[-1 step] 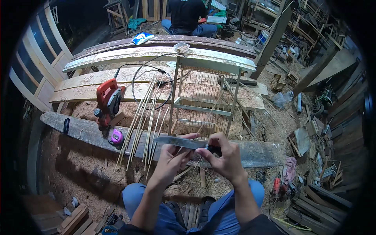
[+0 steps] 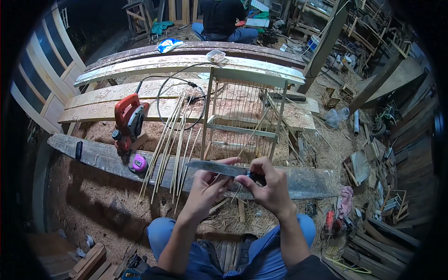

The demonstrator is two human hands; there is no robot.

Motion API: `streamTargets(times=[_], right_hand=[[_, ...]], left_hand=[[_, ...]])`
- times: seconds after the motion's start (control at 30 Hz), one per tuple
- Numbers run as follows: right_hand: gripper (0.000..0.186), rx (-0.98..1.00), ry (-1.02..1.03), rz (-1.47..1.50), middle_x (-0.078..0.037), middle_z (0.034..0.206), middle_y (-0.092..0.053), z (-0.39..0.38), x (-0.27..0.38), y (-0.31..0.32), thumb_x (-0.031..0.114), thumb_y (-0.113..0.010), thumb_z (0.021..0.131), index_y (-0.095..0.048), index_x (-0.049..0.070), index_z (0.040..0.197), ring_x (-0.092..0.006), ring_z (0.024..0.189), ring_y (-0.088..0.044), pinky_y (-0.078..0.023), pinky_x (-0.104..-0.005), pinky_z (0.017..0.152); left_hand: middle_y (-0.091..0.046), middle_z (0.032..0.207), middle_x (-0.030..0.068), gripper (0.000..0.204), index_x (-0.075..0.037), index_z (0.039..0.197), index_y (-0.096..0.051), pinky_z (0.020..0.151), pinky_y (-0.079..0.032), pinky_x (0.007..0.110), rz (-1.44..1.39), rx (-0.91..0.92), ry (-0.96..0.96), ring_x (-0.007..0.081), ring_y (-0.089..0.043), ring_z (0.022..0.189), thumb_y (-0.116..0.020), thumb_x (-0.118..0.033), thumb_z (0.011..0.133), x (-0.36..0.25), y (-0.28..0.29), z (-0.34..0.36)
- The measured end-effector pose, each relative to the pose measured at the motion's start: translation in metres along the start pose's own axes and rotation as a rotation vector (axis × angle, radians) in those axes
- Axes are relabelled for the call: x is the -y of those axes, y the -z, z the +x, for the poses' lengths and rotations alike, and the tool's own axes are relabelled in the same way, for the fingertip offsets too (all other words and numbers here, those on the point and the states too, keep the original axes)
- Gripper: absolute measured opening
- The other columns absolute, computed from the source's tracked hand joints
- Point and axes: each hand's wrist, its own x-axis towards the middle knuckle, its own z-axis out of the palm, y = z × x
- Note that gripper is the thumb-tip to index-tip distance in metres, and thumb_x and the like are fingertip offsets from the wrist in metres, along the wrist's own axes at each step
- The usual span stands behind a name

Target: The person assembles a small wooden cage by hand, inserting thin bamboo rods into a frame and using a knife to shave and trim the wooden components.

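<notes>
My right hand [image 2: 267,183] grips the dark handle of a knife [image 2: 215,167], its thumb against the base of the blade. The wide grey blade points left, across the top of my left hand [image 2: 206,187]. My left fingers are pinched on a thin bamboo stick [image 2: 246,148], partly hidden by the blade and my hands. Just beyond stands a wooden frame [image 2: 241,127] strung with thin upright rods, like a cage panel. Several loose bamboo sticks [image 2: 169,144] lean over the plank left of it.
A grey plank [image 2: 100,153] crosses in front of me, bearing a red electric planer [image 2: 128,119] and a pink tape measure [image 2: 139,163]. Behind lie long boards [image 2: 100,97] strewn with shavings, a black cable [image 2: 159,100] and a plastic tub [image 2: 216,56]. Another person [image 2: 223,21] sits farther back.
The knife blade has shifted very slightly to the right and tilted a little. My hands keep almost the same place and grip.
</notes>
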Motion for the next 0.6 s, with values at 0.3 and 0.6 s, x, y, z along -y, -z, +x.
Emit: streamTargets(times=[0.3, 0.6], right_hand=[[0.043, 0.094, -0.015, 0.011, -0.008, 0.072, -0.066, 0.017, 0.005, -0.005, 0.042, -0.078, 0.084, -0.056, 0.008, 0.095, -0.0244, 0.063, -0.071, -0.053, -0.0344, 0.056], [0.045, 0.06, 0.079, -0.101, -0.004, 0.069, -0.067, 0.012, 0.007, -0.002, 0.047, -0.078, 0.082, -0.056, 0.01, 0.093, -0.0183, 0.06, -0.069, -0.053, -0.032, 0.055]], left_hand=[[-0.057, 0.08, -0.0035, 0.038, -0.003, 0.139, -0.055, 0.049, -0.028, 0.016, -0.027, -0.051, -0.035, -0.0009, -0.039, 0.057, -0.056, -0.007, 0.101, 0.0, 0.014, 0.001], [-0.054, 0.08, -0.0005, 0.039, -0.001, 0.139, -0.053, 0.05, -0.026, 0.017, -0.121, -0.014, -0.037, 0.0006, -0.038, 0.06, -0.056, -0.01, 0.102, 0.016, 0.026, -0.012]])
